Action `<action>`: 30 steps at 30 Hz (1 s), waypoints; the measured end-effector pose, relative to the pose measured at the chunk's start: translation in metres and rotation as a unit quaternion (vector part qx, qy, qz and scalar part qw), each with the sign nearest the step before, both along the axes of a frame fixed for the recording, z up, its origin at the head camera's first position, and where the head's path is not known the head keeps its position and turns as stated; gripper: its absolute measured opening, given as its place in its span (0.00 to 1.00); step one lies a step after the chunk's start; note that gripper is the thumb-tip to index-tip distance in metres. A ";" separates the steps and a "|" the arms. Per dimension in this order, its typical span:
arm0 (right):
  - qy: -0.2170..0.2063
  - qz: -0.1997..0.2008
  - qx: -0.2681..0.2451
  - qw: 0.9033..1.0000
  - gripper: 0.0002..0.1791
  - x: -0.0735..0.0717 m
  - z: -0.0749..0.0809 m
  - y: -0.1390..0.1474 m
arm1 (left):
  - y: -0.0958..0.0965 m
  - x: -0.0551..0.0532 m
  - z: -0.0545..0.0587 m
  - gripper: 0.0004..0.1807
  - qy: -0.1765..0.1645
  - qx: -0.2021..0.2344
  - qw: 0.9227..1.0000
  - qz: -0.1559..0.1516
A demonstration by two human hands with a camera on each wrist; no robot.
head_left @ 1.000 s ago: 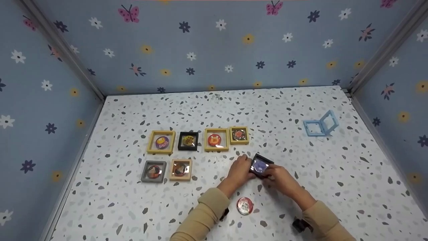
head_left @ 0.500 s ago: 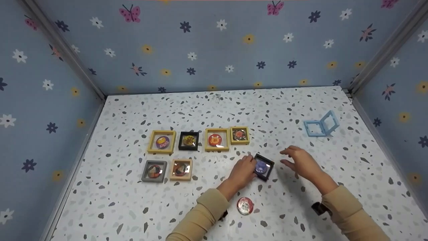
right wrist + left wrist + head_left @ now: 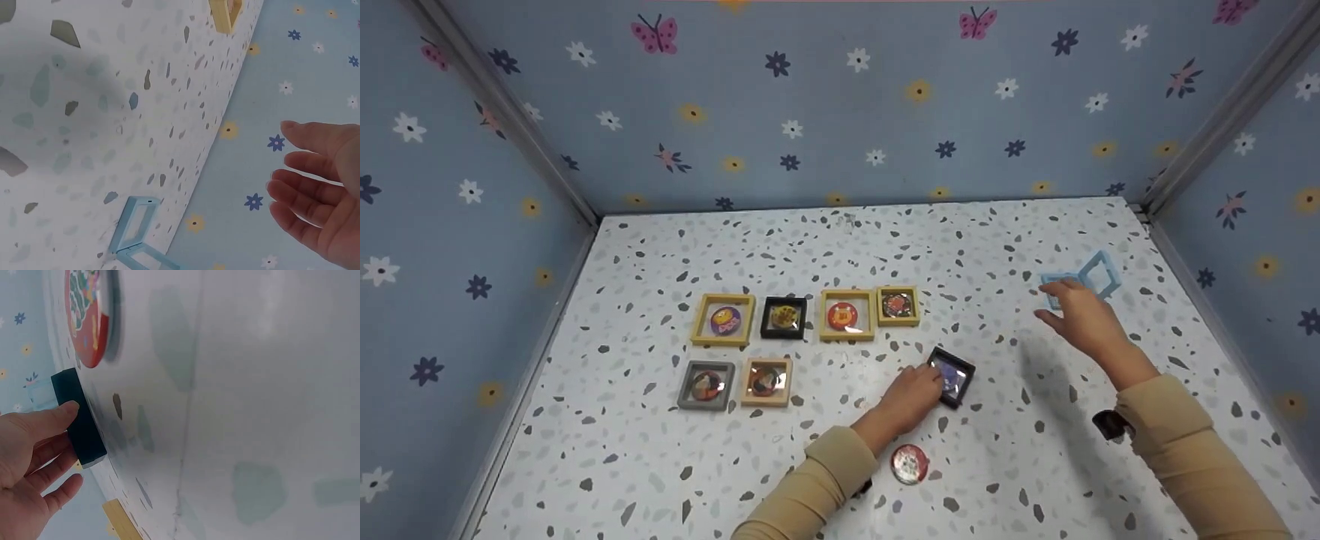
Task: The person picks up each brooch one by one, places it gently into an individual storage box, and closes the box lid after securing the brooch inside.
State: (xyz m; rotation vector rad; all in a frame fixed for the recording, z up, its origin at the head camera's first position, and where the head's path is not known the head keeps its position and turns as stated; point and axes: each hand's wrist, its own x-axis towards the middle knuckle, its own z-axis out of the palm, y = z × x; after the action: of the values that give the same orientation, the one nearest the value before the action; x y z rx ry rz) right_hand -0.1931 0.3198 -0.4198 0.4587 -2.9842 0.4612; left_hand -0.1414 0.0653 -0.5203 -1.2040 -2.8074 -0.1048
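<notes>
A small black square display frame (image 3: pixel 952 377) with a purple round badge inside lies turned at an angle on the speckled table. My left hand (image 3: pixel 910 394) holds it by its left side; in the left wrist view the thumb (image 3: pixel 68 409) lies against the frame's dark side wall. My right hand (image 3: pixel 1084 319) is raised over the table with nothing in it, fingers loosely spread. Beyond its fingertips in the head view is a light blue hinged frame (image 3: pixel 1101 274), unfolded and partly covered by the hand. A red and white round badge (image 3: pixel 909 464) lies near my left forearm.
Left of my hands lie several framed badges: yellow frames (image 3: pixel 847 336), a black one (image 3: pixel 784 332), a grey one (image 3: pixel 706 405) and a beige one (image 3: pixel 766 400). Blue flowered walls (image 3: pixel 840 90) enclose the table's back and sides.
My right hand has let go of the black frame and moved right and away, over toward the blue frame. My left hand has stayed at the black frame.
</notes>
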 end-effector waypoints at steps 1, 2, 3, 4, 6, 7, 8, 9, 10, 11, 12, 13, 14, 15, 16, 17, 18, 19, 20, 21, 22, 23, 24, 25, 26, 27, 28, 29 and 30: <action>0.004 -0.007 0.001 1.000 0.21 -0.002 0.001 0.002 | 0.000 0.000 0.000 0.10 0.001 -0.002 1.000 -0.003; 0.009 -0.015 0.001 1.000 0.21 -0.004 0.001 0.004 | 0.000 0.000 -0.001 0.09 0.001 -0.003 1.000 -0.004; 0.014 -0.023 0.001 1.000 0.21 -0.006 0.002 0.005 | 0.000 0.000 -0.001 0.09 0.003 -0.003 1.000 -0.006; 0.020 -0.028 0.000 0.999 0.21 -0.008 0.002 0.006 | 0.000 0.000 -0.001 0.08 0.004 -0.003 1.000 -0.008; 0.026 -0.043 -0.004 0.999 0.21 -0.012 0.001 0.010 | 0.000 -0.001 -0.001 0.07 0.003 -0.003 1.000 -0.009; 0.028 -0.051 -0.006 0.998 0.21 -0.013 0.000 0.011 | 0.000 0.000 -0.001 0.07 0.001 -0.003 1.000 -0.009; 0.028 -0.060 -0.008 0.998 0.21 -0.015 -0.001 0.013 | 0.000 0.000 -0.001 0.07 0.000 -0.004 1.000 -0.010; 0.027 -0.070 -0.009 0.997 0.21 -0.017 -0.002 0.016 | -0.001 0.000 -0.001 0.07 -0.001 -0.004 1.000 -0.010; 0.026 -0.080 -0.011 0.996 0.22 -0.019 -0.003 0.018 | -0.001 0.000 -0.001 0.07 -0.003 -0.005 1.000 -0.010; 0.024 -0.091 -0.012 0.995 0.22 -0.021 -0.005 0.021 | -0.001 0.000 -0.002 0.07 -0.004 -0.004 1.000 -0.010; 0.023 -0.102 -0.013 0.994 0.22 -0.023 -0.006 0.024 | -0.001 0.000 -0.002 0.07 -0.004 -0.002 1.000 -0.009; 0.022 -0.112 -0.014 0.993 0.23 -0.024 -0.007 0.027 | -0.002 0.000 -0.002 0.07 -0.001 -0.002 1.000 -0.009; 0.021 -0.122 -0.014 0.992 0.24 -0.026 -0.009 0.030 | -0.002 0.000 -0.002 0.07 0.002 0.000 1.000 -0.009; 0.021 -0.133 -0.016 0.991 0.24 -0.028 -0.010 0.033 | -0.003 0.001 -0.002 0.07 0.005 0.003 1.000 -0.008; 0.022 -0.142 -0.017 0.989 0.25 -0.031 -0.011 0.036 | -0.004 0.001 -0.002 0.07 0.010 0.005 1.000 -0.008; 0.023 -0.151 -0.017 0.988 0.25 -0.033 -0.012 0.039 | -0.006 0.001 -0.002 0.07 0.014 0.007 1.000 -0.008; 0.022 -0.160 -0.018 0.987 0.26 -0.035 -0.012 0.042 | -0.007 0.001 -0.003 0.07 0.019 0.008 1.000 -0.008; 0.021 -0.169 -0.019 0.985 0.26 -0.037 -0.013 0.044 | -0.008 0.001 -0.002 0.07 0.022 0.009 1.000 -0.008; 0.020 -0.176 -0.022 0.984 0.27 -0.039 -0.014 0.047 | -0.010 0.002 -0.002 0.07 0.023 0.012 1.000 -0.008; 0.019 -0.183 -0.025 0.983 0.27 -0.041 -0.014 0.050 | -0.012 0.002 -0.002 0.06 0.023 0.013 1.000 -0.008; 0.017 -0.189 -0.027 0.981 0.27 -0.043 -0.015 0.053 | -0.013 0.002 -0.002 0.06 0.021 0.015 1.000 -0.008; 0.013 -0.196 -0.030 0.980 0.28 -0.044 -0.015 0.056 | -0.014 0.003 -0.002 0.06 0.019 0.016 1.000 -0.008; 0.008 -0.203 -0.032 0.979 0.28 -0.046 -0.016 0.058 | -0.015 0.003 -0.002 0.06 0.018 0.016 1.000 -0.008; 0.004 -0.209 -0.032 0.977 0.28 -0.047 -0.017 0.061 | -0.017 0.003 -0.002 0.06 0.016 0.014 1.000 -0.007; -0.002 -0.217 -0.031 0.976 0.29 -0.048 -0.018 0.064 | -0.018 0.004 -0.001 0.06 0.013 0.013 1.000 -0.006; -0.008 -0.224 -0.029 0.974 0.29 -0.049 -0.019 0.067 | -0.019 0.004 -0.001 0.06 0.008 0.010 1.000 -0.005; -0.013 -0.231 -0.028 0.972 0.29 -0.050 -0.020 0.070 | -0.021 0.005 0.000 0.06 0.004 0.007 1.000 -0.004; -0.020 -0.240 -0.027 0.970 0.30 -0.051 -0.021 0.072 | -0.023 0.005 0.000 0.06 0.000 0.004 1.000 -0.003; -0.026 -0.247 -0.025 0.968 0.30 -0.051 -0.023 0.075 | -0.025 0.006 0.001 0.06 -0.002 0.003 1.000 -0.002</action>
State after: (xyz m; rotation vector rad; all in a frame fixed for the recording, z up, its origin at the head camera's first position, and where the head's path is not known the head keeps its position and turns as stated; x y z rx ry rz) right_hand -0.2445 0.3944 -0.4428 -0.3052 -2.9683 0.4957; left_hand -0.1352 0.0407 -0.5196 -1.2103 -2.8066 -0.1154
